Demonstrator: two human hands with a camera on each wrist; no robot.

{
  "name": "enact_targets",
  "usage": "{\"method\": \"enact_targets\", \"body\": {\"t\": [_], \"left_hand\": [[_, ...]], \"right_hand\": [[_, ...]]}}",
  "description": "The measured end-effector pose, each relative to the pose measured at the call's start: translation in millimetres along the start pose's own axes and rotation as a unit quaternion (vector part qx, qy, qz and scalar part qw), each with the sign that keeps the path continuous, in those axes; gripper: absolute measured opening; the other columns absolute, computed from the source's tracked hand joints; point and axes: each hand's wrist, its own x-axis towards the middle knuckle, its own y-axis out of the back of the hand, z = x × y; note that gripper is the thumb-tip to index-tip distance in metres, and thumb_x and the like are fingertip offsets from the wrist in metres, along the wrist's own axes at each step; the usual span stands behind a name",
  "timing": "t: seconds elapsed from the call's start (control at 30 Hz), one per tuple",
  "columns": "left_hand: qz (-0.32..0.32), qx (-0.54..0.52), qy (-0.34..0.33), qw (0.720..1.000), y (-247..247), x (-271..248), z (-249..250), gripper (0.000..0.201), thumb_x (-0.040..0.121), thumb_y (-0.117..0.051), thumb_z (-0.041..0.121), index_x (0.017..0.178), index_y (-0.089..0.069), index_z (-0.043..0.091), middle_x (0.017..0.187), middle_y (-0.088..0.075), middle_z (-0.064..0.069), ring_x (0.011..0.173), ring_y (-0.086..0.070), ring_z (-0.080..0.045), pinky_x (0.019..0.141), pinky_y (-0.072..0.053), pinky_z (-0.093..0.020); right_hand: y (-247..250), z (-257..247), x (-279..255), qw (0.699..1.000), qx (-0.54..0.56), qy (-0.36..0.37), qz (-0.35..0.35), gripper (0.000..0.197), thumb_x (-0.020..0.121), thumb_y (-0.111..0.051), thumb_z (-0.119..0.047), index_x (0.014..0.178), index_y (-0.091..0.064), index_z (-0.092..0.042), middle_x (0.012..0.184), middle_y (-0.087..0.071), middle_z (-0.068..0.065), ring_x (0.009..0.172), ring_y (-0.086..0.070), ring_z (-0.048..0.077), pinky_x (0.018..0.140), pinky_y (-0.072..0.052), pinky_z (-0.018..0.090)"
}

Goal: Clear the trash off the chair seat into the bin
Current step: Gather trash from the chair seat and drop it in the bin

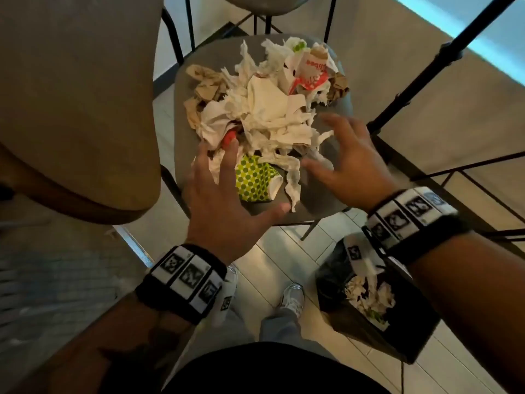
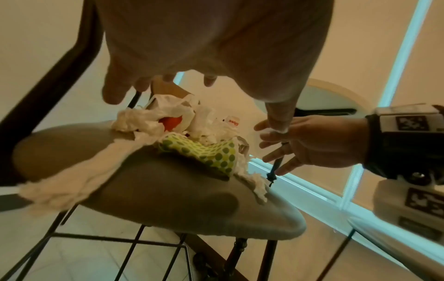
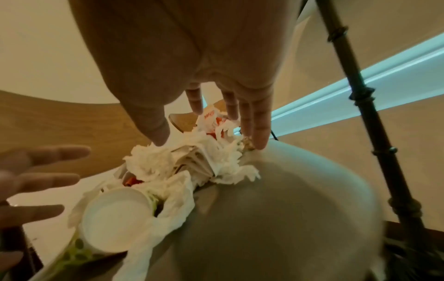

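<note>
Both hands are spread, fingers straight, holding nothing: the left hand [image 1: 224, 200] hovers at the near-left edge of the trash pile [image 1: 264, 109], the right hand [image 1: 349, 163] at its near-right edge. The pile lies between and beyond them on the chair seat [image 1: 321, 189], with a green dotted paper cup [image 1: 255, 179] on its side just beside the left fingers. The bin [image 1: 366, 305], already holding some paper, stands on the floor below the right wrist.

The likeliest mishap is loose tissue strips slipping out of a two-handed scoop, since one strip [image 1: 292, 180] trails toward the seat's near edge and could fall to the floor short of the bin. The cup may roll off if nudged.

Whatever lies under the tissues is hidden, the bin's far rim is covered by the right wrist band, and the printing on the red-and-white wrapper [image 1: 312, 69] is too blurred to read fully.
</note>
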Motion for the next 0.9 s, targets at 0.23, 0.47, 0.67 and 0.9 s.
{"method": "enact_targets", "body": {"t": [0.23, 0.47, 0.67, 0.9], "left_hand": [[-0.007, 0.049, 0.075, 0.996, -22.9, 20.5, -0.4, 0.111, 0.066, -0.07, 0.078, 0.156, -0.027, 0.031, 0.162, -0.022, -0.021, 0.143, -0.034, -0.043, 0.109, -0.039, -0.054], [-0.031, 0.062, 0.1, 0.993, -24.3, 37.0, 3.0, 0.068, 0.079, -0.069, 0.06, 0.135, -0.048, 0.027, 0.137, -0.046, -0.016, 0.122, -0.048, -0.036, 0.084, -0.038, -0.039], [-0.033, -0.004, 0.101, 0.994, -16.5, 34.7, 2.6, 0.058, 0.079, -0.073, 0.059, 0.125, -0.052, 0.029, 0.133, -0.047, -0.008, 0.123, -0.046, -0.027, 0.086, -0.032, -0.033], [-0.005, -0.107, 0.07, 0.992, -9.1, 19.2, -1.4, 0.06, 0.079, -0.074, 0.053, 0.127, -0.05, 0.026, 0.131, -0.046, -0.004, 0.119, -0.044, -0.017, 0.093, -0.045, -0.034]], "right_hand": [[-37.5, -1.3, 28.4, 1.0, -0.017, -0.025, -0.008, 0.078, 0.082, -0.077, -0.048, 0.148, -0.036, -0.04, 0.159, -0.025, 0.01, 0.142, -0.04, 0.036, 0.112, -0.044, 0.046], [-48.5, 10.0, 38.2, 0.999, 0.02, -0.02, 0.027, 0.045, 0.093, -0.066, -0.019, 0.136, -0.055, -0.023, 0.134, -0.045, 0.007, 0.108, -0.046, 0.015, 0.074, -0.027, 0.001], [-42.4, 14.2, 41.2, 0.994, 0.053, -0.029, 0.095, 0.04, 0.091, -0.067, -0.02, 0.13, -0.061, -0.019, 0.116, -0.054, 0.005, 0.095, -0.046, 0.009, 0.07, -0.03, 0.002], [-35.4, 12.4, 36.1, 0.976, 0.15, -0.034, 0.156, 0.052, 0.093, -0.067, -0.027, 0.141, -0.048, -0.021, 0.124, -0.06, -0.003, 0.112, -0.06, 0.015, 0.088, -0.049, 0.025]]}}
